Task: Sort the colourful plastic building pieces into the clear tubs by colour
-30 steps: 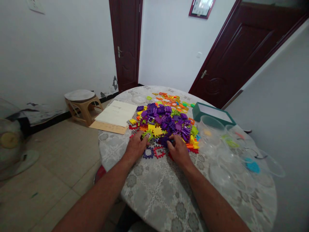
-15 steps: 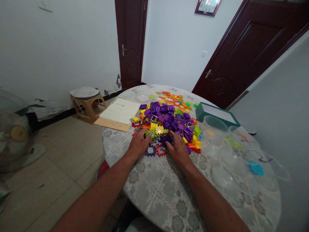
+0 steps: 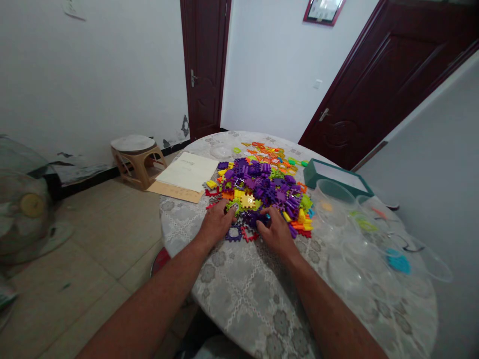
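A heap of interlocking plastic toy blocks (image 3: 266, 183), mostly purple with some yellow, green, orange and red, lies on the table in front of me. At its near left edge my left hand (image 3: 216, 222) is closed around a yellow-green block (image 3: 234, 205), thumb and forefinger on it. My right hand (image 3: 276, 230) has thumb and forefinger on a dark purple block (image 3: 251, 219) at the near side. Its other fingers are partly hidden. Between the hands lie a dark blue-purple square frame (image 3: 234, 233) and a red frame (image 3: 247, 235).
Clear plastic tubs (image 3: 335, 197), some with pieces inside, stand at the right. Behind them is a green box (image 3: 339, 177). Pale paper sheets (image 3: 187, 172) lie at the left. Orange pieces (image 3: 267, 152) spread at the back. A stool (image 3: 138, 159) and a fan (image 3: 28, 207) stand left of the table.
The view has turned a little to the left, shifting everything rightward. Both hands stay at the near edge of the heap, with only small finger movements.
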Action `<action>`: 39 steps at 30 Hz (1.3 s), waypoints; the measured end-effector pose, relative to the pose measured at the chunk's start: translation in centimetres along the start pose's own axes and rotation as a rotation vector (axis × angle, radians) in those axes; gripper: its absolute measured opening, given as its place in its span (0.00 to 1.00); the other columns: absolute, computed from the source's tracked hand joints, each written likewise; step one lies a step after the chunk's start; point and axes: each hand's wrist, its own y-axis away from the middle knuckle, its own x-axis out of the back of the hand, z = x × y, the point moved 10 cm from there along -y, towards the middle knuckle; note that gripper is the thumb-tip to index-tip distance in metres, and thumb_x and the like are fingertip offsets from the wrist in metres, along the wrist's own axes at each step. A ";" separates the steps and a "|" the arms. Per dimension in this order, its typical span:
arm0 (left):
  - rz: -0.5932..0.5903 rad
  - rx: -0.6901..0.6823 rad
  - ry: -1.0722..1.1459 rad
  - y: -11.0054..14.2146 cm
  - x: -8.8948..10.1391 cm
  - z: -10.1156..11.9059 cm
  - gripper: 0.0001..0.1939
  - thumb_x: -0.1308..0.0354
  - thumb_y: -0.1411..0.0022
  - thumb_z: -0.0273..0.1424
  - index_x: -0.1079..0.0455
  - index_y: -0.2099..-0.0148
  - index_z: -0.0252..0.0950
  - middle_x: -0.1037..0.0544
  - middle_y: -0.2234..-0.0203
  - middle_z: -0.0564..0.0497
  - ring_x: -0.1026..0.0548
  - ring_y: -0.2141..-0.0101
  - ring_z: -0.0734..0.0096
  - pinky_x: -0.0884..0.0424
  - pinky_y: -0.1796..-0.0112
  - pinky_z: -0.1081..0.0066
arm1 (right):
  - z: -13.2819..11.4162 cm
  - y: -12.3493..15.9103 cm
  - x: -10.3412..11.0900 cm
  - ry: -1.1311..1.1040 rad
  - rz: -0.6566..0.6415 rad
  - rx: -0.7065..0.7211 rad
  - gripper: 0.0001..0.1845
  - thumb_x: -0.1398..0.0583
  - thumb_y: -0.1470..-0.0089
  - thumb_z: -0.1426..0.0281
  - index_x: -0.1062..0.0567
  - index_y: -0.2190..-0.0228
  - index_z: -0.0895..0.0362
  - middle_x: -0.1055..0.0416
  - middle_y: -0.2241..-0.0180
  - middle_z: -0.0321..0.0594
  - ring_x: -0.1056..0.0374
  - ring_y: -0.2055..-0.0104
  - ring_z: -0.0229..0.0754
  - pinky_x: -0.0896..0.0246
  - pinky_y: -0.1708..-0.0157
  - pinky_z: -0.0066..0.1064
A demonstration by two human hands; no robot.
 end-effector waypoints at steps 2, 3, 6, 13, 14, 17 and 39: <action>-0.002 0.001 -0.002 0.0 0.0 0.0 0.09 0.46 0.31 0.40 0.31 0.61 0.41 0.18 0.73 0.53 0.20 0.73 0.66 0.32 0.68 0.70 | -0.3 0.3 -0.4 -0.056 -0.040 -0.018 0.09 0.40 0.43 0.67 0.26 0.59 0.54 0.25 0.64 0.37 0.30 0.67 0.43 0.36 0.63 0.34; 0.000 0.001 -0.005 0.0 0.0 -0.1 0.09 0.46 0.31 0.39 0.31 0.61 0.41 0.18 0.73 0.53 0.20 0.72 0.66 0.32 0.68 0.70 | -0.5 0.5 -0.6 -0.079 -0.056 -0.023 0.09 0.41 0.42 0.67 0.26 0.59 0.54 0.25 0.67 0.35 0.30 0.69 0.42 0.36 0.65 0.33; 0.007 0.008 0.002 -0.1 0.1 -0.2 0.09 0.45 0.32 0.39 0.31 0.62 0.41 0.18 0.74 0.52 0.20 0.73 0.65 0.32 0.69 0.70 | -1.2 0.9 -0.1 -0.108 -0.019 -0.014 0.15 0.40 0.41 0.66 0.25 0.52 0.55 0.22 0.64 0.38 0.27 0.66 0.44 0.34 0.64 0.34; 0.039 0.062 0.180 0.0 0.2 -0.6 0.11 0.46 0.31 0.41 0.30 0.57 0.39 0.19 0.70 0.51 0.18 0.70 0.66 0.27 0.72 0.72 | -4.6 3.0 -1.5 -0.270 -0.282 0.064 0.14 0.39 0.36 0.64 0.21 0.50 0.51 0.20 0.54 0.41 0.24 0.54 0.47 0.29 0.53 0.38; 0.046 0.063 0.190 0.0 0.2 -0.6 0.11 0.46 0.31 0.41 0.30 0.57 0.39 0.19 0.69 0.51 0.18 0.70 0.66 0.26 0.72 0.72 | -5.2 3.5 -2.2 -0.255 -0.334 0.087 0.15 0.39 0.36 0.64 0.22 0.49 0.51 0.20 0.53 0.41 0.24 0.53 0.47 0.29 0.51 0.39; 0.055 0.076 0.203 0.1 0.3 -0.7 0.11 0.46 0.31 0.41 0.30 0.56 0.39 0.19 0.70 0.51 0.18 0.70 0.67 0.25 0.71 0.73 | -6.5 4.5 -3.8 -0.099 -0.385 0.158 0.20 0.39 0.35 0.67 0.25 0.43 0.54 0.22 0.49 0.47 0.26 0.47 0.51 0.33 0.45 0.43; 0.100 0.014 -0.060 0.8 1.0 -0.2 0.08 0.47 0.30 0.39 0.29 0.57 0.42 0.19 0.69 0.49 0.19 0.65 0.62 0.29 0.63 0.69 | -6.7 4.9 -5.4 0.163 -0.311 0.158 0.14 0.37 0.39 0.67 0.27 0.51 0.54 0.29 0.54 0.46 0.30 0.52 0.51 0.33 0.50 0.41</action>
